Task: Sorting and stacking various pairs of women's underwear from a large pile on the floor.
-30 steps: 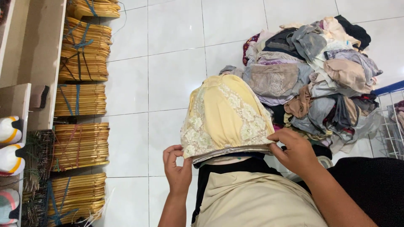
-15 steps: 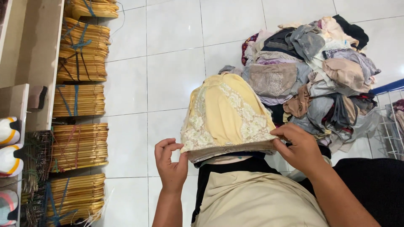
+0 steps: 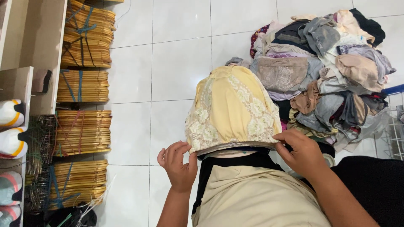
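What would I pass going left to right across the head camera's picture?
Shelf with shoes → bundles of wooden hangers → bare white floor tiles → left hand → yellow lace garment → right hand → pile of clothes.

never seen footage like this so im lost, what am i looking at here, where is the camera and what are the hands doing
The camera sits on a person's head and looks down, so you see their own two arms reaching away from the body. There is no machine here, only bare hands.

The left hand and the right hand each pinch one end of the waistband of a yellow undergarment with cream lace panels, holding it spread open over a beige garment on the lap.

Beyond it, on the white tiled floor, lies a pile of mixed garments in grey, beige, purple and black. Along the left side are tied bundles of wooden hangers, and next to them a shelf with shoes. A wire basket shows at the right edge.
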